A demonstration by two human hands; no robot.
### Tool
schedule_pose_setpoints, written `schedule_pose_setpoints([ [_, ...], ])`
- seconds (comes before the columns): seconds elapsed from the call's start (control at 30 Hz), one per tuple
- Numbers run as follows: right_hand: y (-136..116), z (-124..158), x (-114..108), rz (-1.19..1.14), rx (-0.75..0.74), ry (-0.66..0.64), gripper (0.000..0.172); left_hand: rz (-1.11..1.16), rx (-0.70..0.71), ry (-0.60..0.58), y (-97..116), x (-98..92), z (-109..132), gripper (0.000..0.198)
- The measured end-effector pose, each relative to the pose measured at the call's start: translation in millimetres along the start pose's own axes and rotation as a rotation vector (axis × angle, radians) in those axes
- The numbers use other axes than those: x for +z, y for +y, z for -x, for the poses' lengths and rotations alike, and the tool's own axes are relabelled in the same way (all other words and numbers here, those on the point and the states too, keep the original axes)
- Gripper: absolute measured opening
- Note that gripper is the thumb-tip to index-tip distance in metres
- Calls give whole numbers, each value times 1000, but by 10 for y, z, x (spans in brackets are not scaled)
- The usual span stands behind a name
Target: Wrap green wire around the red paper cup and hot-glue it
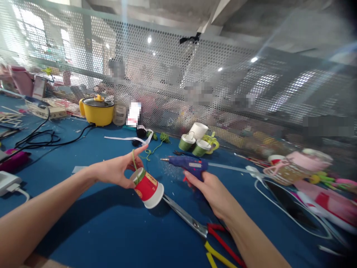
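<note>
Your left hand (118, 169): pinches a red cup (147, 188) at its rim, cup tilted above the blue table (106, 227); green yarn (135, 160) loops over your fingers.
Your right hand (213, 191): wrapped round a blue glue gun (187, 163), nozzle pointing left, just beside the cup.
Scissors (192, 221): flat under the cup, blades toward you.
Green cups (193, 143): behind, well apart.
Yellow pot (97, 109): far left, by the mesh wall (156, 85).
Open table: near left.
</note>
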State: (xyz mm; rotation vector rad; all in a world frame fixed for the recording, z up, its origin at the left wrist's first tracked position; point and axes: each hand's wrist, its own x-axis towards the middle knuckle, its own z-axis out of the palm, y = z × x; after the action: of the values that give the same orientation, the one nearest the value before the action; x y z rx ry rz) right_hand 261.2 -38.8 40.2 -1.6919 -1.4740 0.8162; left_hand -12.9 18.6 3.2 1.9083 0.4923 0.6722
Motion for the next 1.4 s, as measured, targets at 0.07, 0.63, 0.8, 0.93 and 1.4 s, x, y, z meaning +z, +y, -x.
schedule_pose_setpoints([
  [0.07,134,-149,20,11,43,11,35,-13,-1,3,1,-10,3,106],
  [0.63,-511,-106,510,355,-492,-237,19,-56,-64,-3,61,9,9,110],
  [0.8,-789,-42,784,283,-568,-392,8,45,-69,-49,82,9,5,108],
  [0.93,-708,-76,685,163,-497,-357,15,21,-67,1,74,-5,-4,107],
  [1.4,-531,18,496,-31,-385,-314,21,120,-75,1,76,20,-13,104],
])
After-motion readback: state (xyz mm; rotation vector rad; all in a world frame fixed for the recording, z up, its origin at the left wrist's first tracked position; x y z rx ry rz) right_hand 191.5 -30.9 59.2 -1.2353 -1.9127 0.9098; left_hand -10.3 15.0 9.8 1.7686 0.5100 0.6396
